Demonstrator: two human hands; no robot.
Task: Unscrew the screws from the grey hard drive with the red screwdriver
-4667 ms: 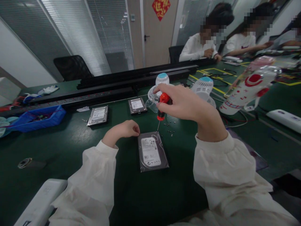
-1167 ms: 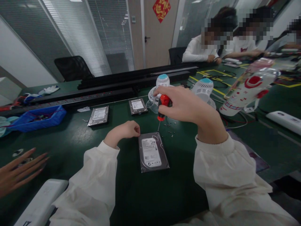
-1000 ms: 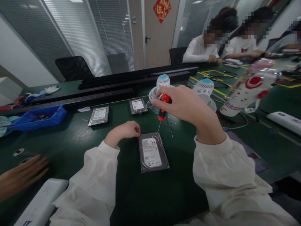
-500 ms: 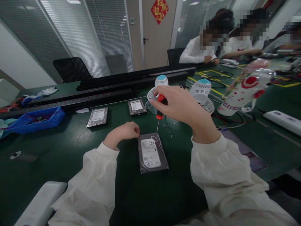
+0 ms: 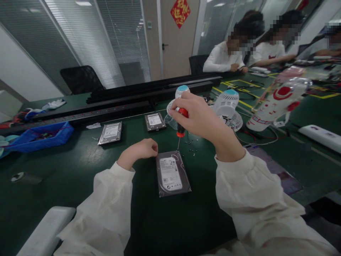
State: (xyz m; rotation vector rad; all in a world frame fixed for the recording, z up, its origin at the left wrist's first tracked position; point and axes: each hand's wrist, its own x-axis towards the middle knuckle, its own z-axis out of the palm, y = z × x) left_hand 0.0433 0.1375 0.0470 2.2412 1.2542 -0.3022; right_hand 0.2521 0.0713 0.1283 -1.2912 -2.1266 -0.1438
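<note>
A hard drive (image 5: 172, 173) with a white label lies flat on the green table in front of me. My left hand (image 5: 146, 148) is closed, its fingertips at the drive's far left corner. In my right hand (image 5: 193, 113) is a red and black screwdriver (image 5: 180, 132), held nearly upright by its handle. Its tip meets the far edge of the drive, near the right corner; the screw there is too small to make out. Several small screws (image 5: 193, 154) are scattered on the table just right of the tip.
Two more hard drives, one (image 5: 110, 133) at left and one (image 5: 155, 121) farther back, lie beyond my hands. A blue bin (image 5: 42, 137) stands at far left. Two white fans (image 5: 227, 106), a bottle (image 5: 277, 99) and a phone (image 5: 277, 170) are at right. Other people sit at back right.
My right hand has shifted and turned slightly on the screwdriver handle, with the tip in the same spot. My left hand and the hard drive have stayed put.
</note>
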